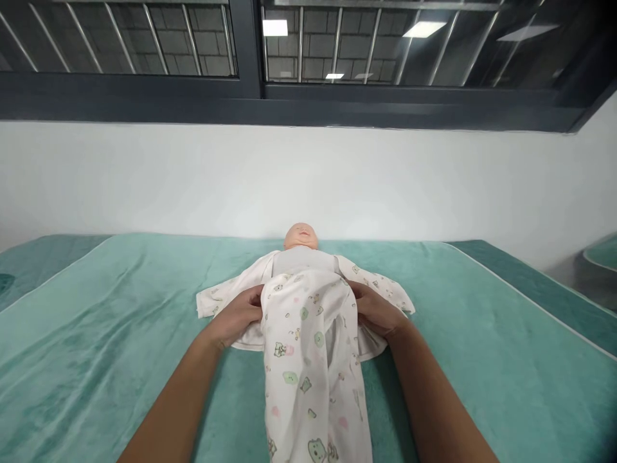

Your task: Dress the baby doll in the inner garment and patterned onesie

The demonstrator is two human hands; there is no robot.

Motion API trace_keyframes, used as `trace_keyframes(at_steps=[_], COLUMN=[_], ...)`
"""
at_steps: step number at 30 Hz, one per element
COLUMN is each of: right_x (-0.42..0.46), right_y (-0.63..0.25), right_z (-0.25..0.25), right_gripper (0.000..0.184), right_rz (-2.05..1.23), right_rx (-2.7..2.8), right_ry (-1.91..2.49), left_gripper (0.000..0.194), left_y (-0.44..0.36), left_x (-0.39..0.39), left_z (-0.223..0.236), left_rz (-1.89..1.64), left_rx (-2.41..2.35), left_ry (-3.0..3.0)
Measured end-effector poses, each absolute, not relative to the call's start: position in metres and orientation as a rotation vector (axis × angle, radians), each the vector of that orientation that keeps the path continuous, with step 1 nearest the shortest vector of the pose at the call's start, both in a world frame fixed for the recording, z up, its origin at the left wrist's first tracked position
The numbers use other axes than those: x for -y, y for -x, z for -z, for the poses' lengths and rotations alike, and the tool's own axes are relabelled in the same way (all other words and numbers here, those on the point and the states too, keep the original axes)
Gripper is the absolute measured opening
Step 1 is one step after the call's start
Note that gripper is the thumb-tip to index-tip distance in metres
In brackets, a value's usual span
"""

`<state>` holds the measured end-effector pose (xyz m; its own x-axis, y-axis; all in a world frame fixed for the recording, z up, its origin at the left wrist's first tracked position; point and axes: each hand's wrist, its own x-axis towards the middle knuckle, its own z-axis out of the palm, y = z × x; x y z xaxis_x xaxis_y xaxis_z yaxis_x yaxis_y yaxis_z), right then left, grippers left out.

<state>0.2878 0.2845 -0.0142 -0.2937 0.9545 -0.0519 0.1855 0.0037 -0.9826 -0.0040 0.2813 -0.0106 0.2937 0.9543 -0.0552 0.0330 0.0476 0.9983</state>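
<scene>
A baby doll point(301, 238) lies on its back, with its head toward the wall. A white printed baby jacket point(378, 283) covers its arms, and the sleeves spread out to both sides. White baby pants point(301, 360) with small green and pink animal prints lie over its lower body and stretch toward me. At the left edge of the waist, my left hand point(240, 314) is closed on the pants. My right hand point(376, 310) grips the opposite edge, its fingertips hidden behind the cloth. A plain whitish layer point(306, 258) shows on the doll's chest.
Under the doll spreads a teal blanket point(120, 334), wrinkled on the left. A white wall point(289, 177) rises just behind the doll's head. Above it runs a dark window frame point(289, 109) with metal bars beyond the glass. Another teal-covered surface point(605, 254) stands at the far right.
</scene>
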Motion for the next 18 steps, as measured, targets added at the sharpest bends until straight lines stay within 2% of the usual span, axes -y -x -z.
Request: trace_keyframes(at_steps=[5, 12, 18], right_x=[-0.287, -0.297, -0.301], right_y=[-0.28, -0.272, -0.27], right_z=[0.019, 0.032, 0.031], right_gripper=[0.024, 0.023, 0.018], right_rz=[-1.353, -1.163, -1.109], right_rx=[1.419, 1.292, 1.231], right_ry=[1.059, 1.13, 1.169], left_gripper=[0.045, 0.052, 0.045], left_y=[-0.01, -0.017, -0.007], left_x=[-0.282, -0.282, -0.285], left_z=[0.018, 0.027, 0.03], left_rz=[-0.968, -1.129, -1.13], left_rx=[-0.934, -0.902, -0.831], left_ry=[-1.242, -0.967, -0.876])
